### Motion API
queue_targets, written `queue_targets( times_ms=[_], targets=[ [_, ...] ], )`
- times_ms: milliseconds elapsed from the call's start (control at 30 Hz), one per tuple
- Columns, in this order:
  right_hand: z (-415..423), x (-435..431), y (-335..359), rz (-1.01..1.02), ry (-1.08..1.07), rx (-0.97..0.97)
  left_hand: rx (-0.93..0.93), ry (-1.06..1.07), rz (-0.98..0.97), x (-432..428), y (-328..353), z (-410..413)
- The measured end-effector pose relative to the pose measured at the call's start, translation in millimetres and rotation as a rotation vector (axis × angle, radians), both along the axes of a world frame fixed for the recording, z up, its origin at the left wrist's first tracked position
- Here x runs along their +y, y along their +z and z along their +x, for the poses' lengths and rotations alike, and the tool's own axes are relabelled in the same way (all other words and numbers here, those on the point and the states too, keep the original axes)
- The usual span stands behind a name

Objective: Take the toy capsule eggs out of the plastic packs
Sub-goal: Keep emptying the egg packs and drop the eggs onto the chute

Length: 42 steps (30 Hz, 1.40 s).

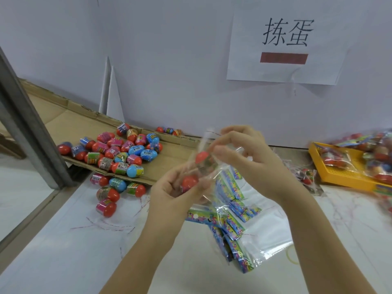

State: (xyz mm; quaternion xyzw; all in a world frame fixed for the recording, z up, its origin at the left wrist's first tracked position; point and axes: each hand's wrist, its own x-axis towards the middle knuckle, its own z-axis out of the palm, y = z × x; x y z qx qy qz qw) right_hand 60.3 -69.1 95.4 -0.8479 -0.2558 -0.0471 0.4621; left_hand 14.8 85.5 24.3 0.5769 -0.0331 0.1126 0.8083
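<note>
Head view looks down on a white tabletop (63,240), smooth and wide. A round egg let loose on it could, in my judgement, roll a long way before anything stops it. A flattened cardboard sheet (167,164) at the back left carries the heap of loose eggs (127,149). Several lie past its front edge on the tabletop, so another one tossed onto the heap may knock more down. At the far right a yellow tray (339,172) holds full packs, well apart from the hands. Between the forearms lies a slippery pile of emptied packs (244,225) with coloured header strips; an egg dropped there might slide under the film and be missed.

The pack in hand (209,164) is raised above that pile. The left hand (169,194) has its fingers curled round the lower part, gripping a red-ended egg (189,181) — whether through the film or bare I cannot tell. The right hand (250,153) pinches the clear plastic at the upper end, fingers bent and blurred. A second egg (201,157) sits higher in the pack, between the two hands. If the right hand tugs hard, the film could tear suddenly and fling that upper egg out. A loose left grip would let the lower one drop.
</note>
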Motion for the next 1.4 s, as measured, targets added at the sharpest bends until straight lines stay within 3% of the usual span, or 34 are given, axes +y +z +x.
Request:
queue_targets(
  times_ms=[200, 333, 500, 633, 833, 1067, 1300, 1400],
  targets=[
    [-2, 1, -1, 0.191, -0.046, 0.003, 0.002, 0.037, 0.022, 1, -1, 0],
    [-6, 4, -6, 0.005, 0.028, -0.126, 0.025, 0.075, 0.062, 0, -3, 1],
    [-2, 10, -10, -0.078, -0.226, -0.328, 0.001, 0.105, 0.130, -1, -1, -1],
    [-6, 4, -7, -0.173, -0.096, -0.210, 0.021, 0.056, 0.167, -2, 0, 1],
    [-7, -2, -4, -0.313, 0.044, -0.186, 0.085, -0.019, 0.097, 1, -2, 4],
    [-5, -14, 4, -0.204, -0.013, -0.144, 0.129, -0.119, -0.181, 6, 0, 3],
    [-3, -26, 7, -0.177, 0.045, -0.055, 0.188, -0.195, -0.267, 6, 3, 0],
    [2, -28, 5, -0.115, 0.099, 0.049, 0.297, -0.282, -0.264, 6, 12, 8]
  ],
)
